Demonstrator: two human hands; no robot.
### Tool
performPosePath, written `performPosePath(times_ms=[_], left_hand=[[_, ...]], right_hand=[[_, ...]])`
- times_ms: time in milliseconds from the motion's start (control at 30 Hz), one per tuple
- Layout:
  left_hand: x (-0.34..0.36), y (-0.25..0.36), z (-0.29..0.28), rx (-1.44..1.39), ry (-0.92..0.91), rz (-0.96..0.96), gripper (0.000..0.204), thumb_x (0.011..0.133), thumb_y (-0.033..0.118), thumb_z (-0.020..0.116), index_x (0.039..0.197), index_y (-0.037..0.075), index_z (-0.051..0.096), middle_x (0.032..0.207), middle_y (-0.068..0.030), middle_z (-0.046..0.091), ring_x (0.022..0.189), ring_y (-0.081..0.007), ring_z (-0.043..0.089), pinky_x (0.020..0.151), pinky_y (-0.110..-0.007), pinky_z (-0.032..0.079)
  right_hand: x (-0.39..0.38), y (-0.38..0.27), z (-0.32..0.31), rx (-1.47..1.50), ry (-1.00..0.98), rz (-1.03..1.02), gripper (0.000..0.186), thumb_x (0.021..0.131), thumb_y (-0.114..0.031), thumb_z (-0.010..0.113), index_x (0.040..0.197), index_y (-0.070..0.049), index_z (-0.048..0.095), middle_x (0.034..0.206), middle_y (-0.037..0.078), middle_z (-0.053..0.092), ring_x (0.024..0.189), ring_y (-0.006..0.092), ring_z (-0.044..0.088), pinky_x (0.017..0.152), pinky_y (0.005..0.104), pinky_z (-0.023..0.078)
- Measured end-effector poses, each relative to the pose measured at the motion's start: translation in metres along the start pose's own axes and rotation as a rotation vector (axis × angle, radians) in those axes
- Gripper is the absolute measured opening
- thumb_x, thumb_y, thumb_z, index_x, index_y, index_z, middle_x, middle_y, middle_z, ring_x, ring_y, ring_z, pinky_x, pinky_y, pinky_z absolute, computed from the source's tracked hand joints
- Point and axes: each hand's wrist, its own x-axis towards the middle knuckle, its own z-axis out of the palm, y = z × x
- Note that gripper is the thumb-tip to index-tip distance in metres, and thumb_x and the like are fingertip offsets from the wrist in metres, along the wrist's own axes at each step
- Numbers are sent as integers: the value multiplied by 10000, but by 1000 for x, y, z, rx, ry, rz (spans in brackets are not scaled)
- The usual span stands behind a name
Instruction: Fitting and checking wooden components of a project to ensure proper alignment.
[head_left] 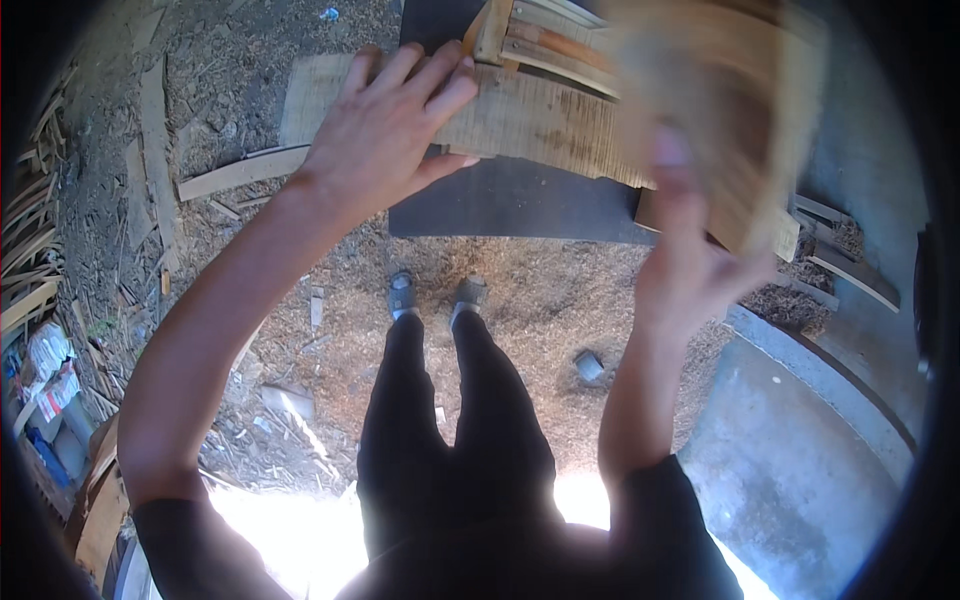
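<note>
"Where the dark sleeves end, what do the two hands hold?"

"Right hand (690,270): closed about a wooden piece (740,110), thumb on its near face. Left hand (385,125): fingers spread across a pale board (550,120), thumb at the near edge. Whether it grips or merely presses, I cannot tell."

"Position of the wooden piece?"

"Raised over the right end of the pale board. It is badly blurred, and its top is cut off by the upper edge."

"Below the hands?"

"Dark-trousered legs (400,430), then feet in grey sandals (402,292) on ground strewn with wood shavings (530,320). A small grey object (588,364) lies to their right, kind not determined."

"Containers?"

"Crumpled white-and-red wrapping (50,365) at the far left, possibly a bag; contents, if any, cannot be made out."

"And farther out?"

"A dark panel (510,200) under the pale board, largely covered by it. Just beyond the board, a slatted wooden assembly (560,45), cut off above and partly hidden by the wooden piece. Loose wood strips (850,275) lie by the right-hand wall (875,190); a heap of thin slats (30,240) at the left fades into the lens's dark rim."
</note>
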Motion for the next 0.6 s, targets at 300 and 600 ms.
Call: performPosePath(times_ms=[300, 600], left_hand=[[7, 1, -3, -34, -13, -8, 656, 891, 515, 756, 1351, 111, 517, 1429, -74, 518, 1248, -245, 508, 1082, -463, 407], [6, 2, -2, -32, -7, -6, 637, 887, 510, 760, 1330, 122, 518, 1418, -81, 521, 1255, -251, 506, 1095, -468, 404]], right_hand=[[6, -1, -3, 351, 191, -67, 393, 797, -144, 875, 1105, 62, 745, 881, 99, 747, 722, 166, 716, 643, 249, 541], [-3, 5, -3, 256, 149, -41, 486, 774, -180, 910, 1161, 50, 725, 923, 117, 757, 775, 147, 717, 667, 244, 550]])
